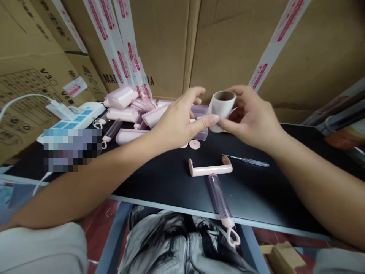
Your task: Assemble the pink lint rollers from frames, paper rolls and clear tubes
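My right hand (249, 116) grips a white paper roll (218, 108) with a brown cardboard core, its loose edge lifted on the right side. The roll is held tilted above the black table. My left hand (184, 118) is beside it with fingers apart, the thumb tip at the roll's lower left. Below them on the table lies a pink lint roller frame (211, 170). Its clear handle (219, 196) points toward me and ends in a heart-shaped loop (233, 237) past the table edge. Right of the frame lies a thin metal tool (246, 160) with a clear handle.
Pink roller parts and covers (121, 110) are piled at the back left. A small pink disc (195, 144) lies before the pile. A white power strip (75, 120) with a plugged-in charger stands at left. Tall cardboard boxes (159, 42) wall off the back of the black table (168, 182).
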### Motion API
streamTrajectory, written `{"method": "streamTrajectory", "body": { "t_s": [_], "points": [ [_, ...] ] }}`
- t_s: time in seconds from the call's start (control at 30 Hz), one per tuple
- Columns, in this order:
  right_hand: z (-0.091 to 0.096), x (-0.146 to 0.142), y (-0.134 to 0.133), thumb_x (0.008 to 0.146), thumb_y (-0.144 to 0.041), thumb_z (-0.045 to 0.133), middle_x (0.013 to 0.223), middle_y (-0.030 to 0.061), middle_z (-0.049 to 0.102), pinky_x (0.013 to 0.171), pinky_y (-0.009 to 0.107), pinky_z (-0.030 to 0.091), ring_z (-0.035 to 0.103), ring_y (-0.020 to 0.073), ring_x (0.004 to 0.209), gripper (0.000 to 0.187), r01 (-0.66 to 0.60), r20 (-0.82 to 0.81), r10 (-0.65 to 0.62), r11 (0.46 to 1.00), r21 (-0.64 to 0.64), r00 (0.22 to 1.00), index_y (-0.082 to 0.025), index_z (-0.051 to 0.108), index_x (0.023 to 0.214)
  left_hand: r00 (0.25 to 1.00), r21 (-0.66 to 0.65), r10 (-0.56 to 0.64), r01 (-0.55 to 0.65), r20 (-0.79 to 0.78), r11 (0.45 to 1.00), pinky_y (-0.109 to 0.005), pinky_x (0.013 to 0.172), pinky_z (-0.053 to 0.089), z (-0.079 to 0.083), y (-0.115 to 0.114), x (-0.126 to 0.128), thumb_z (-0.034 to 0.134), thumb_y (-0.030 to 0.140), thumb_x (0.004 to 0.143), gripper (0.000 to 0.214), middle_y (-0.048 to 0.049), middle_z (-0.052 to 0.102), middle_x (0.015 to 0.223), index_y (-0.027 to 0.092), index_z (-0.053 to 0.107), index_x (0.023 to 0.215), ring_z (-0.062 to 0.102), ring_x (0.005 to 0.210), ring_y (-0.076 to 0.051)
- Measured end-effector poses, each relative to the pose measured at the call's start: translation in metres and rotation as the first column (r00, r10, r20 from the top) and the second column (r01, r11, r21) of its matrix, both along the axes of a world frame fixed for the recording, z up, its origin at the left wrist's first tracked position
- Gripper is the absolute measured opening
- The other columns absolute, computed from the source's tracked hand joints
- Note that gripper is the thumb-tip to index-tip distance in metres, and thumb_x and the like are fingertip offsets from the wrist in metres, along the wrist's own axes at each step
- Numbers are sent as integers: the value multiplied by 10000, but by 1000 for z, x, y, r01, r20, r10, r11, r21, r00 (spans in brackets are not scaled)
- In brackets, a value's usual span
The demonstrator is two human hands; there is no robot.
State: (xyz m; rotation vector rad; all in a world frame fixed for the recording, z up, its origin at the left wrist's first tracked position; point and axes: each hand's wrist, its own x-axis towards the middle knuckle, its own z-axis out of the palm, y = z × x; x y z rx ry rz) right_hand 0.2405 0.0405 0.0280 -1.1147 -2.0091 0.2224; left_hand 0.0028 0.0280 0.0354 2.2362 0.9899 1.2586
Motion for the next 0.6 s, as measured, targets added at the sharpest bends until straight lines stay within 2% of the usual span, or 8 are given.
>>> {"method": "streamTrajectory", "body": {
  "t_s": [0.1,0.2,0.27,0.4,0.47,0.53,0.6],
  "points": [
    [-16,22,16,746,-364,872,956,64,765,736,426,589,718,271,778,708,150,21,-149,987,-57,989,-258,570,1378,982,85,49,-34,-180,996,-346,873,536,-5,-6,-7,735,342,912,271,-78,741,1087,155,722,1108,696,935,-213],
    [-33,27,24,775,-371,825,969,77,764,781,455,589,737,295,841,667,181,81,-168,964,-194,982,-227,549,1365,950,92,49,-21,-310,996,-333,873,524,-17,-13,-14,686,281,932,186,-60,756,1007,146,741,1047,697,909,-196],
    [-43,22,27,780,-364,809,980,81,760,800,464,580,742,302,866,657,196,108,-176,957,-215,978,-213,547,1364,934,63,30,-8,-356,998,-312,840,515,-23,-15,-15,670,271,940,157,-46,763,970,152,752,1001,691,854,-174],
    [-53,13,33,778,-371,808,947,70,754,809,463,562,737,304,869,634,217,109,-198,955,-202,974,-205,571,1341,932,-9,19,-24,-362,1000,-289,781,494,-28,-16,-17,672,285,941,152,-27,772,918,170,770,964,679,787,-155],
    [-53,13,35,788,-390,807,1008,91,763,785,443,557,730,297,868,654,208,92,-193,958,-196,977,-198,561,1364,920,-39,-14,-2,-391,999,-287,768,485,-27,-18,-17,650,309,965,182,-27,776,910,177,775,979,683,788,-157],
    [-48,17,31,818,-414,787,1140,125,753,762,420,550,715,268,833,644,213,79,-204,968,-132,976,-195,559,1379,876,-72,-99,74,-472,995,-289,770,483,-26,-21,-18,629,351,988,231,-40,778,959,176,775,1029,695,824,-167],
    [-39,20,21,863,-425,748,1210,131,733,739,396,536,685,221,751,547,223,76,-219,974,-37,973,-201,595,1339,801,-104,-186,154,-569,983,-302,801,490,-27,-26,-16,642,430,985,306,-67,770,1070,173,768,1093,711,924,-198]
  ]
}}
